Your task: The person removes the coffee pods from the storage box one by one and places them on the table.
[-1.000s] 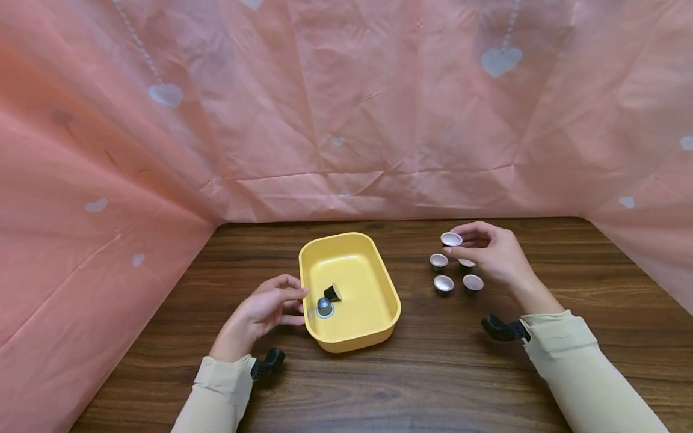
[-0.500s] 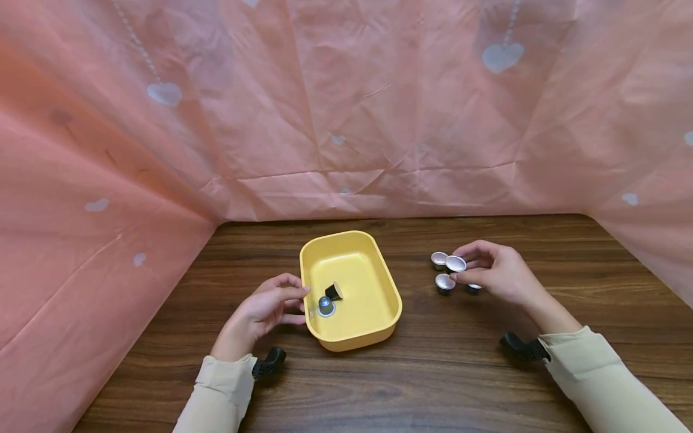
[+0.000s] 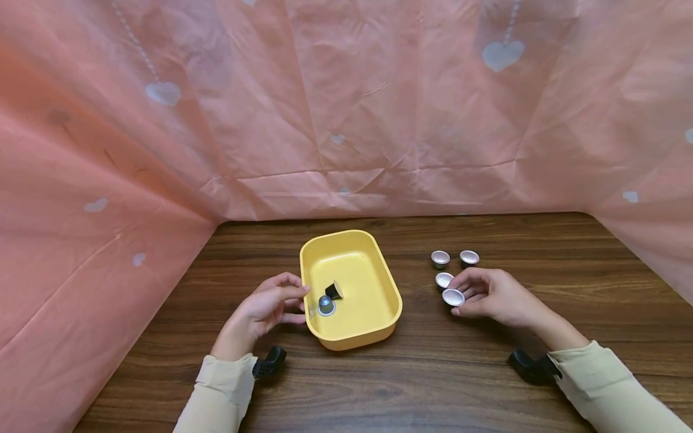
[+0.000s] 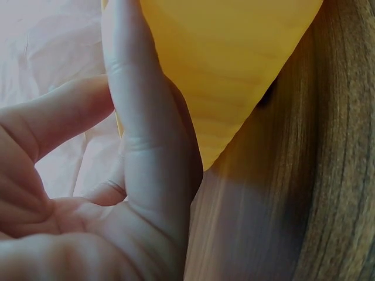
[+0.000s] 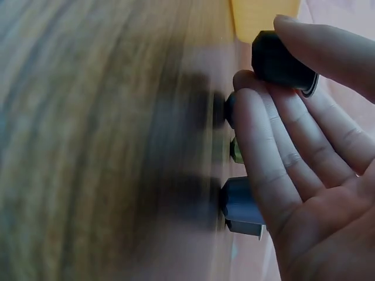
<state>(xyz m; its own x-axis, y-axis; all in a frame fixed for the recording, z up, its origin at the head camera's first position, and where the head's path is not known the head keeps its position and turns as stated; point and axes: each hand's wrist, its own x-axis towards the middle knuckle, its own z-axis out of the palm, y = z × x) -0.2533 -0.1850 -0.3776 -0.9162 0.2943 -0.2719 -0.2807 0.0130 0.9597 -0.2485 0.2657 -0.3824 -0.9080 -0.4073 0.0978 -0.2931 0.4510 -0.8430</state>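
My right hand [image 3: 492,294] pinches a black coffee capsule [image 5: 281,64] between thumb and fingers, its silver lid up in the head view. Several more coffee capsules stand lid up around that hand, among them one at the back left [image 3: 440,258], one at the back right [image 3: 469,258] and a near one [image 3: 444,280]. The hand may hide another. At left, my left hand [image 3: 265,310] holds the side of a yellow bin [image 3: 391,282], thumb at the rim and fingers along the outer wall. Inside it lie a blue-topped capsule [image 3: 325,305] and a black capsule [image 3: 334,291].
The wooden table [image 3: 346,391] carries everything. A pink cloth [image 3: 379,120] with pale hearts hangs at the back and both sides. In the right wrist view, a blue-grey capsule [image 5: 240,202] and a green one [image 5: 236,151] show past the fingers.
My right hand has come nearer with the capsule in its grip, from the far side of the group to its near side. The left hand and the bin stay put.
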